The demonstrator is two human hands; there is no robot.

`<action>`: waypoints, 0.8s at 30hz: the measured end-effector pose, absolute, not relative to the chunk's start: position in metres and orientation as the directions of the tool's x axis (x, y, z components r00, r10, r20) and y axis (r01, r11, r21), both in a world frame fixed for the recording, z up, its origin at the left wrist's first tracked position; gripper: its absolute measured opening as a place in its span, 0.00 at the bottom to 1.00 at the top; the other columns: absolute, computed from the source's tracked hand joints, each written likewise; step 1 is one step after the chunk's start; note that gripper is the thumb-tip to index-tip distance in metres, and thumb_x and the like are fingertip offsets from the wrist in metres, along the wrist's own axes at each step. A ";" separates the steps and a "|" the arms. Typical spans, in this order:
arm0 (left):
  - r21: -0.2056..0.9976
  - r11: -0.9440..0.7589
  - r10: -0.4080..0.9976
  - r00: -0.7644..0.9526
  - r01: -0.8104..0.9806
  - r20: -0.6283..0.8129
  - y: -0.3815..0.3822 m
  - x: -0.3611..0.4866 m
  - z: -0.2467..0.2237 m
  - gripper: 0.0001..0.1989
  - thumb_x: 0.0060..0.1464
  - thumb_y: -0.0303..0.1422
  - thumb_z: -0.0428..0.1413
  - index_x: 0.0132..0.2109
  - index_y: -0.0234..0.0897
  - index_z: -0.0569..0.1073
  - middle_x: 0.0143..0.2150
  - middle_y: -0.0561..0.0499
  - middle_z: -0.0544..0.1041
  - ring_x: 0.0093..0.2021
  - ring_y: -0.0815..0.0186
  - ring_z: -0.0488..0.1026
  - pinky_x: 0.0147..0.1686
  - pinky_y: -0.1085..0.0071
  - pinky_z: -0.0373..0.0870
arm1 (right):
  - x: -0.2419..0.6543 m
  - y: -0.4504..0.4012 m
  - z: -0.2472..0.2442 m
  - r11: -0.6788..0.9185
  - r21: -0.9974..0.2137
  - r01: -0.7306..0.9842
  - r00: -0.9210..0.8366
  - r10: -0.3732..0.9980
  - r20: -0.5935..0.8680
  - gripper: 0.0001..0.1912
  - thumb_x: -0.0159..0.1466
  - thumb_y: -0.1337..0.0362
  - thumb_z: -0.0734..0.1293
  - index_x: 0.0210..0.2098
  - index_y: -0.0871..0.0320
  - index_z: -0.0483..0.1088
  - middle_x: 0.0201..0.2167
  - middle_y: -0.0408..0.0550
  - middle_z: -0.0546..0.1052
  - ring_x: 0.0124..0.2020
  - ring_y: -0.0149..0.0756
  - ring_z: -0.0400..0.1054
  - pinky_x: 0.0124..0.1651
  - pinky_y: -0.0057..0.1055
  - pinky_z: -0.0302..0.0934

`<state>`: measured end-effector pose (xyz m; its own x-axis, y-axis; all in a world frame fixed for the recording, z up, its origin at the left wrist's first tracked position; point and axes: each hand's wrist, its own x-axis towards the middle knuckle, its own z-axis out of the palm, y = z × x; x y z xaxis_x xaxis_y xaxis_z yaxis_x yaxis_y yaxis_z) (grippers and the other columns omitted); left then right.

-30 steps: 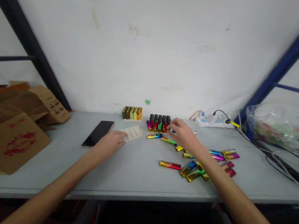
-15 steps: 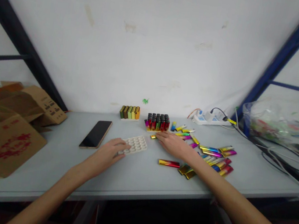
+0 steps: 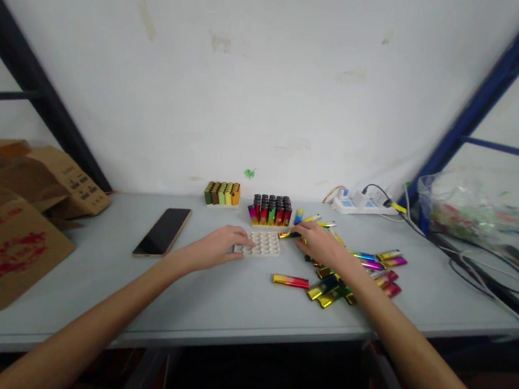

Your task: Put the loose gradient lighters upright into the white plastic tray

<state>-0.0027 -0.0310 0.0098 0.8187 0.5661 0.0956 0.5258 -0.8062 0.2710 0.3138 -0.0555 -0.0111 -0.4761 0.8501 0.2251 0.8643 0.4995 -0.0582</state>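
Note:
My left hand [image 3: 220, 248] grips the left end of a white tray [image 3: 264, 245] with rows of round hollows, thumb at the near side and fingers on top. Just right of that tray, my right hand [image 3: 318, 241] pinches a shiny gold-and-dark lighter [image 3: 287, 234], which lies low over the table and points left. Behind it stands a block of upright red and multicoloured lighters [image 3: 272, 212] with black ends, set in a pale tray. A loose pile of metallic lighters [image 3: 330, 291] lies under and around my right forearm. One red-and-gold lighter [image 3: 290, 281] rests apart in front.
Another tray of green and yellow lighters [image 3: 222, 193] stands by the wall. A phone [image 3: 162, 232] lies left of my left hand. Cardboard boxes [image 3: 14, 250] fill the left end. A power strip [image 3: 365, 204] with cables and a clear plastic bag [image 3: 460, 207] are at right.
My left hand and the white hollowed tray have moved right, closer to the upright lighters. My right hand has shifted slightly right, drawing the gold-and-dark lighter along.

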 end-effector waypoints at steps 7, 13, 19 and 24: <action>0.267 -0.845 0.490 0.871 0.463 0.040 -0.016 0.021 0.018 0.16 0.59 0.32 0.62 0.54 0.39 0.79 0.54 0.44 0.79 0.55 0.54 0.75 0.59 0.61 0.67 | 0.320 -0.055 -0.007 0.437 -0.096 0.894 -0.401 0.878 0.262 0.14 0.69 0.67 0.67 0.53 0.61 0.76 0.50 0.60 0.79 0.52 0.49 0.73 0.57 0.41 0.66; 0.359 -0.792 0.559 0.823 0.495 0.100 -0.015 0.021 0.012 0.23 0.57 0.38 0.63 0.59 0.43 0.74 0.57 0.45 0.73 0.57 0.54 0.72 0.60 0.59 0.67 | 0.345 -0.049 -0.011 0.456 -0.231 0.860 -0.364 0.864 0.349 0.14 0.69 0.66 0.67 0.53 0.60 0.77 0.48 0.57 0.80 0.48 0.46 0.74 0.55 0.40 0.67; 0.390 -0.693 0.701 0.692 0.606 0.171 -0.013 0.001 -0.001 0.42 0.45 0.54 0.69 0.62 0.38 0.69 0.59 0.41 0.69 0.59 0.49 0.69 0.61 0.55 0.67 | 0.354 -0.039 -0.023 0.535 -0.230 0.813 -0.438 0.822 0.364 0.17 0.69 0.61 0.68 0.55 0.58 0.77 0.49 0.59 0.76 0.51 0.48 0.70 0.58 0.44 0.65; 0.396 -0.671 0.718 0.683 0.627 0.137 -0.005 -0.002 -0.010 0.39 0.45 0.54 0.68 0.58 0.35 0.74 0.54 0.41 0.74 0.54 0.50 0.73 0.58 0.57 0.70 | 0.346 -0.026 -0.025 0.549 -0.225 0.805 -0.474 0.823 0.312 0.13 0.69 0.60 0.69 0.50 0.58 0.80 0.45 0.57 0.76 0.49 0.47 0.70 0.57 0.44 0.65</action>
<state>-0.0015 -0.0048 -0.0101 0.6825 0.7179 0.1372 0.6266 -0.6714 0.3958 0.3457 -0.0263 -0.0250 -0.4742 0.8232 0.3124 0.8050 0.5490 -0.2248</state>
